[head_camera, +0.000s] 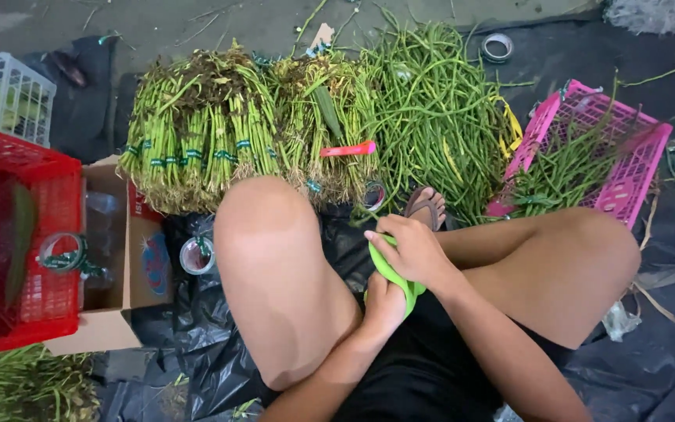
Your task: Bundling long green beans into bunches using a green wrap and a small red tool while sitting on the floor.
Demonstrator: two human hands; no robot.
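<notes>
1. The thing in hand is a bright green strip (391, 270), flat and bendy, maybe tape or a soft band; can't tell which from this view. It sits in the person's lap between the two bare knees, just this side of the sandalled foot (426, 208).

2. Right hand (416, 252) is on top, fingers (388, 236) curled together and clamped over the upper end of the strip. Left hand (384, 303) is right below it, touching it, fingers wrapped shut around the lower end, where a bit of green pokes out at the wrist side.

3. So the strip runs through both fists, with most of it hidden inside them. Only the curved middle shows.

4. Handling guess: very light, soft, no stiffness, looks a bit slick. It curves instead of kinking, so I'd say not fragile. Best hold is pinching the flat faces near an end, like both hands do here.

5. Beyond the foot: bundled green stalks (197, 141) with small bands, a loose heap of long beans (431, 109), and a pink-handled tool (347, 148) lying on the bundles.

6. To the right of the foot, a pink plastic crate (642, 156) with more beans. To its left, a tape roll (196, 255), a cardboard box (130, 258), and a red crate (48, 187).

7. Everything sits on black plastic sheeting (666, 344) on the ground.
</notes>
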